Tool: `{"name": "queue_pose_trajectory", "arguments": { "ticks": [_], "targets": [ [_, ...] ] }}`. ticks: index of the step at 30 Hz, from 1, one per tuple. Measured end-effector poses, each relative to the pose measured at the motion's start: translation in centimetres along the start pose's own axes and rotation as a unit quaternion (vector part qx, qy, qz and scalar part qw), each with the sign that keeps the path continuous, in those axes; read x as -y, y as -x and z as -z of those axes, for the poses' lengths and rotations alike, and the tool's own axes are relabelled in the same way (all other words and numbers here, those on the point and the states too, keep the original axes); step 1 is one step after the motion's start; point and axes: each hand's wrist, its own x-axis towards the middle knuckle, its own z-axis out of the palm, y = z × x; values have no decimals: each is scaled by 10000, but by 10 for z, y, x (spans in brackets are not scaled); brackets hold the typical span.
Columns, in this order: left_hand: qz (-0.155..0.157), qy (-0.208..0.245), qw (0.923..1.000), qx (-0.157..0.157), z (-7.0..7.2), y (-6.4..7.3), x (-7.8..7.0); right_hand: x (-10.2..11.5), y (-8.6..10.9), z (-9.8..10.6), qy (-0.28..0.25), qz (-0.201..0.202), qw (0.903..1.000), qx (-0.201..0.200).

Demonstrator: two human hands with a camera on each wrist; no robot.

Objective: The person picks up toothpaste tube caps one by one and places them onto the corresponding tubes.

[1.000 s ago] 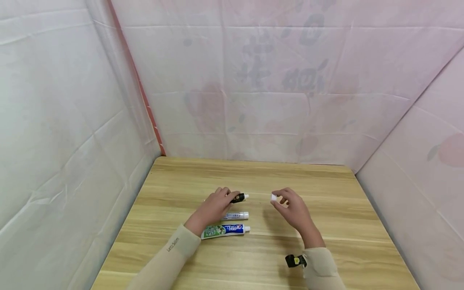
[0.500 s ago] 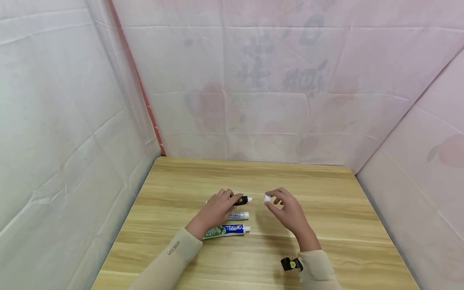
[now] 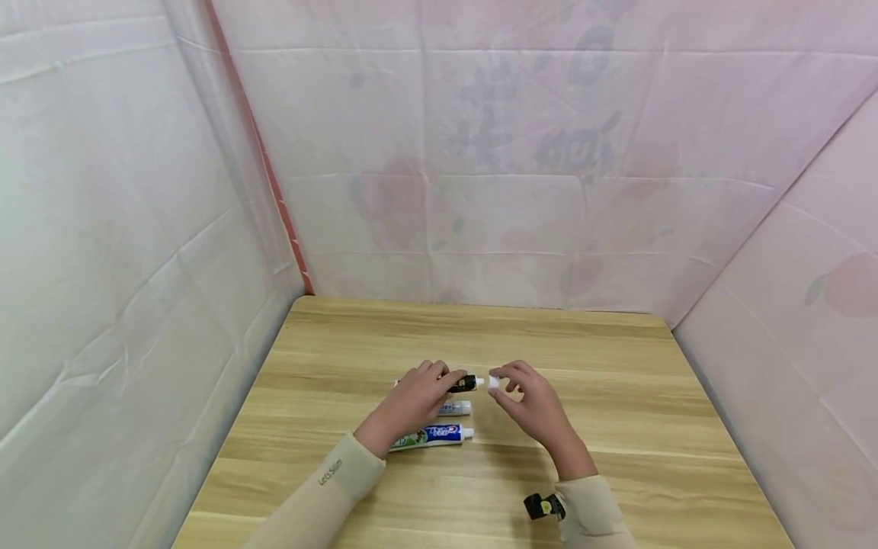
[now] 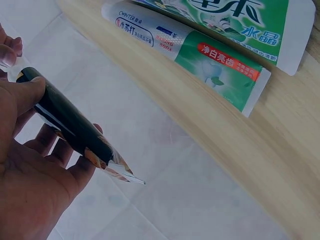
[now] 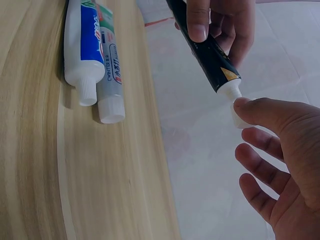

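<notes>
My left hand (image 3: 414,399) grips a black toothpaste tube (image 4: 70,117) between thumb and fingers, its white nozzle (image 5: 230,90) pointing right. Between thumb and fingertips, my right hand (image 3: 533,399) pinches a white cap (image 5: 240,118). In the right wrist view the cap is right at the nozzle's end, in line with the tube. In the head view the left hand covers most of the black tube's middle, and the crimped end shows in the left wrist view.
Two capped toothpaste tubes lie side by side on the wooden table (image 3: 329,335): a silver and green one (image 4: 200,55) and a blue and green one (image 5: 89,45) nearer the person. White sheets (image 3: 439,229) wall the table at the back and sides.
My right hand has moved left with the cap, up to the tube's nozzle. My left hand has shifted slightly right with the black tube, narrowing the gap.
</notes>
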Motion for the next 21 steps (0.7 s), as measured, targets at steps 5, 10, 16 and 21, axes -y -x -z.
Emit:
{"name": "queue_pose_trajectory", "arguments": {
  "ticks": [5, 10, 16, 21],
  "targets": [
    [-48, -2, 10000, -29, 2, 0, -2, 3, 0, -1, -2, 19, 10000, 74],
    [-115, -83, 9999, -8, 3, -1, -4, 3, 0, -3, 5, 134, 9999, 19],
    [-60, -74, 10000, 22, 1, 2, -4, 3, 1, -7, -23, 95, 9999, 122],
    [-116, -102, 9999, -16, -1, 3, -4, 3, 2, -9, -9, 74, 9998, 199]
  ]
}}
